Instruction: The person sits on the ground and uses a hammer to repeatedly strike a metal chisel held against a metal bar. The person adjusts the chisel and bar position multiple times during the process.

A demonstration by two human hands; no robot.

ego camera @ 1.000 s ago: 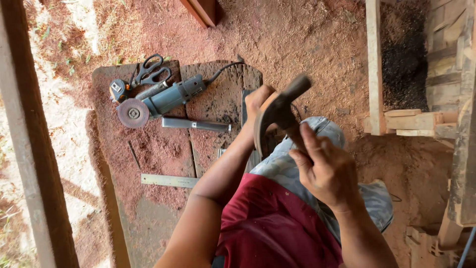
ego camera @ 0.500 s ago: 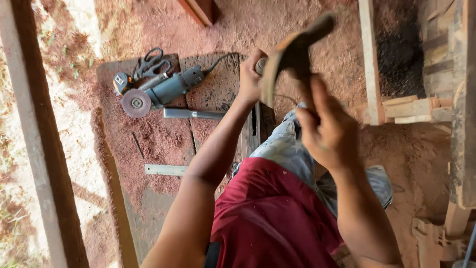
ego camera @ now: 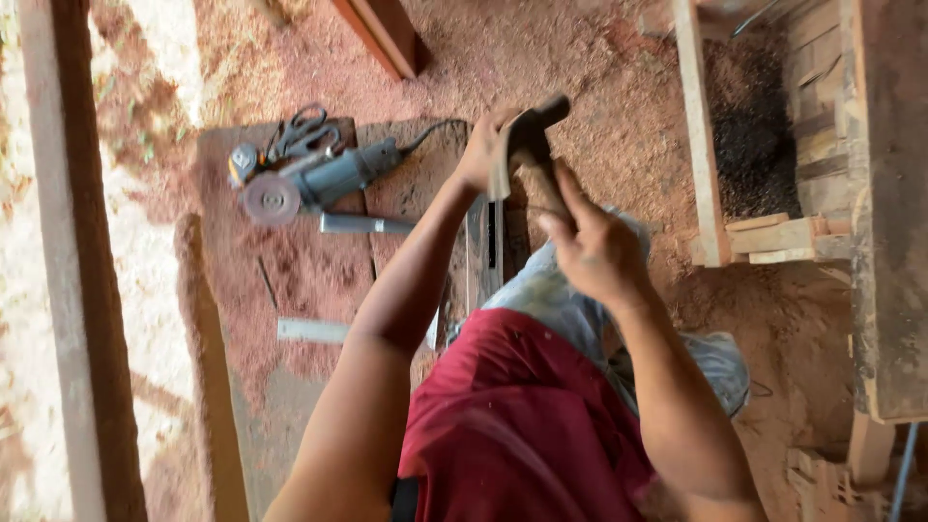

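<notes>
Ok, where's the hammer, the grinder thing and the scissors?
Hammer (ego camera: 527,145), head camera view, on its metal head, above the right hand (ego camera: 597,253) gripping the handle.
Angle grinder (ego camera: 333,176), head camera view, on its grey body.
Scissors (ego camera: 302,130), head camera view, on the looped handles.

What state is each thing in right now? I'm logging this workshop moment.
hammer: raised, gripped by right hand.
left hand: closed beside the hammer head; what it holds is hidden.
angle grinder: lying on the board, untouched.
scissors: lying beside the grinder.

hammer (ego camera: 527,145) lower than half a second ago, head nearer the left hand (ego camera: 483,150); right hand (ego camera: 594,251) lower too
</notes>
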